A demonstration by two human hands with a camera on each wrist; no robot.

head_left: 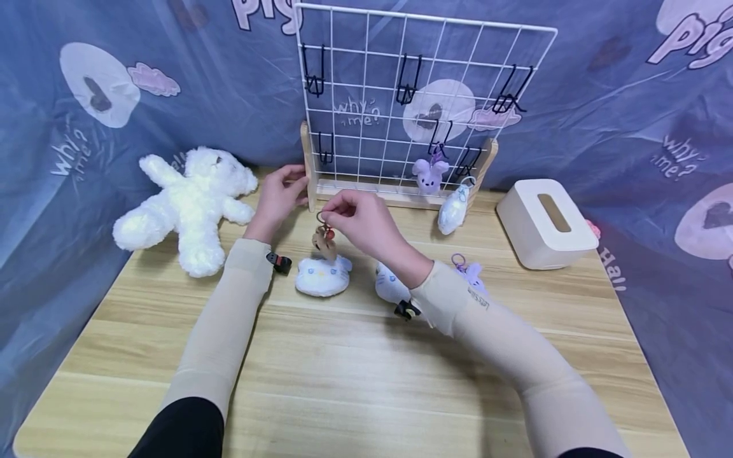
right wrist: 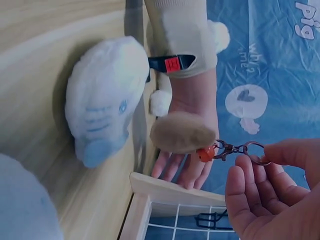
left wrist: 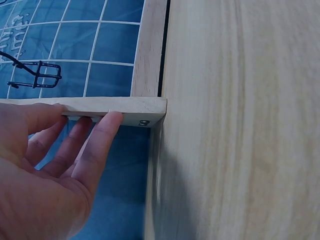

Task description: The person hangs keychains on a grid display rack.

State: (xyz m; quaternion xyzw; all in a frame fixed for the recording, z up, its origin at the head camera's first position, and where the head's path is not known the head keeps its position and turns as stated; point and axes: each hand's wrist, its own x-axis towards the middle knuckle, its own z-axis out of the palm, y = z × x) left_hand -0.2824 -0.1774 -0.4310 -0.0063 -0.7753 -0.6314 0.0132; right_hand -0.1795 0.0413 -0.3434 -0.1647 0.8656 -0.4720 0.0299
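Right fingertips of the right hand [head_left: 366,219] pinch a ring [right wrist: 257,153]; its fuzzy oval brown charm [right wrist: 180,132] dangles at eleven o'clock. The left hand's [head_left: 279,196] extended fingers touch a smooth wooden post [head_left: 309,166]. Wood-grain table [head_left: 366,381], wrinkled blue cloth [head_left: 240,95].

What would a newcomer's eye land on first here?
Probably the large white plush toy lying on the table's left side, beside the left hand, which grips the rack's wooden post. Next, likely the right hand, holding a small brown keychain by its ring in front of the white wire rack, where a purple bunny charm hangs lower right.
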